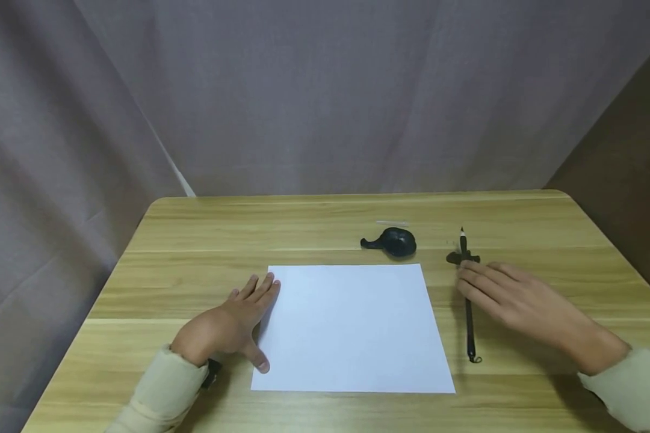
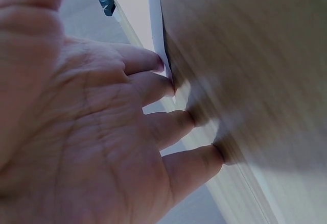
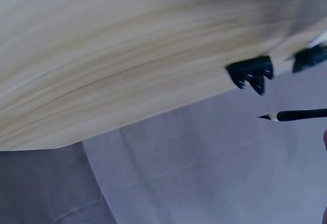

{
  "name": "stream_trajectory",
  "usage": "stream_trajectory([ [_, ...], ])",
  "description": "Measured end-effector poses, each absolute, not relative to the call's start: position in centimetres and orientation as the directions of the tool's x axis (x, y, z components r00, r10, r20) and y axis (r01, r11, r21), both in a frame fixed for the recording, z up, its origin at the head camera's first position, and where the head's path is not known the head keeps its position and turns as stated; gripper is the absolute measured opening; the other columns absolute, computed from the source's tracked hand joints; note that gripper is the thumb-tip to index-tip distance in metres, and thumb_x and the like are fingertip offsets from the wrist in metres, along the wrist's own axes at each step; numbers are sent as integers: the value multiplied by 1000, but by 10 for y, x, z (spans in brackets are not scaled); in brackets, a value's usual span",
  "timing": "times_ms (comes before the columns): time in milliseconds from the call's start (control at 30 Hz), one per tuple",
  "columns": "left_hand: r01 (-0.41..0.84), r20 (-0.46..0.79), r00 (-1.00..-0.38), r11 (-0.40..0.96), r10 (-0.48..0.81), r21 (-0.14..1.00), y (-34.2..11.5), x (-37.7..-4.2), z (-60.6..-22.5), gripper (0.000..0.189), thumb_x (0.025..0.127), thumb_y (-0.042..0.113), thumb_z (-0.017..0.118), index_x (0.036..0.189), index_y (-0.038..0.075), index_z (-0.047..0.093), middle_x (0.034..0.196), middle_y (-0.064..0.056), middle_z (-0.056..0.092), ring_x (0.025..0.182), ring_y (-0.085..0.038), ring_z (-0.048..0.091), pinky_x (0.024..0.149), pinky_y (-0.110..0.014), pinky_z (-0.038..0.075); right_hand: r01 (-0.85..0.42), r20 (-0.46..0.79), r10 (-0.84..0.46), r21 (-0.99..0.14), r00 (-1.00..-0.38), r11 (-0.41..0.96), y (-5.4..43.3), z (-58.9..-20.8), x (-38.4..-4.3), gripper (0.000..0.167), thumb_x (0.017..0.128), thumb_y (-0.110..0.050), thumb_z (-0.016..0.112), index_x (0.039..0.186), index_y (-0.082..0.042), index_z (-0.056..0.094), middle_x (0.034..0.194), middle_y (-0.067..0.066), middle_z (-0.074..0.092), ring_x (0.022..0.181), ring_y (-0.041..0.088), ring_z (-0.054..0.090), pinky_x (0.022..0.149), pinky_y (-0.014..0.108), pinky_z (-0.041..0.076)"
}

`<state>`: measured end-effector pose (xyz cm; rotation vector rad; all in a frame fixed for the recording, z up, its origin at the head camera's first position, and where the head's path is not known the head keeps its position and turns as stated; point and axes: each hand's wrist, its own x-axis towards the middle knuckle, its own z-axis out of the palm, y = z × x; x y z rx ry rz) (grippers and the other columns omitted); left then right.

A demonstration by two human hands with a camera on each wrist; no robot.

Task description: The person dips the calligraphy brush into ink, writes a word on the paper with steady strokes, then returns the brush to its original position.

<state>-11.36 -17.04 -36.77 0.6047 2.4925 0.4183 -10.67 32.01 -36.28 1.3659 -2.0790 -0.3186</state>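
Observation:
A blank white sheet of paper [image 1: 352, 331] lies on the wooden table. At its left edge my left hand [image 1: 230, 325] rests with fingers spread, the thumb and fingertips over the margin. In the left wrist view the fingers [image 2: 191, 170] are straight and touch the paper's edge and the tabletop. To the right of the sheet, my right hand [image 1: 514, 297] holds a dark writing brush [image 1: 469, 328] around mid-handle, its tip pointing away. Beneath the brush stands a small black brush rest [image 1: 452, 258]; the right wrist view shows the brush [image 3: 301, 115] raised apart from the rest [image 3: 250, 72].
Behind the paper sits a black ink dish [image 1: 398, 242] with a curved handle. A thin pale stick [image 1: 392, 223] lies just beyond it. Grey curtain [image 1: 325, 96] hangs along the far edge of the table [image 1: 222, 222].

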Motion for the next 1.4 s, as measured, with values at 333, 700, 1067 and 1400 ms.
stream_trajectory([
  [333,341,-419,-752,844,509,415,-170,-117,-369,147,60,37,104,168,-1,11,176,-20,-1,161,-46,-3,125,-69,8,-829,620,-759,306,-199,468,283,-332,-84,38,114,3,29,124,16,64,126,33,67,148,32,47,128,35,24],
  [700,341,-409,-756,840,512,421,-169,-116,-369,148,59,41,103,169,3,11,177,-16,1,160,-48,-4,124,-71,6,-879,884,-399,-27,-243,476,229,-320,-83,39,110,-24,58,102,12,73,96,25,75,102,15,73,101,14,49],
  [1067,338,-408,-772,858,488,387,-168,-111,-366,149,58,45,102,170,8,12,178,-11,2,160,-50,-5,123,-73,7,-838,899,-218,-234,-379,493,180,-313,-87,44,107,-35,63,98,7,73,88,15,76,85,14,72,92,10,50],
  [1400,307,-432,-784,883,447,356,-163,-108,-361,150,57,48,101,171,13,10,179,-8,1,160,-49,-6,124,-71,6,-890,873,-186,-425,-451,162,145,-308,-90,34,105,-18,68,106,16,68,101,26,72,94,9,72,87,22,59],
])
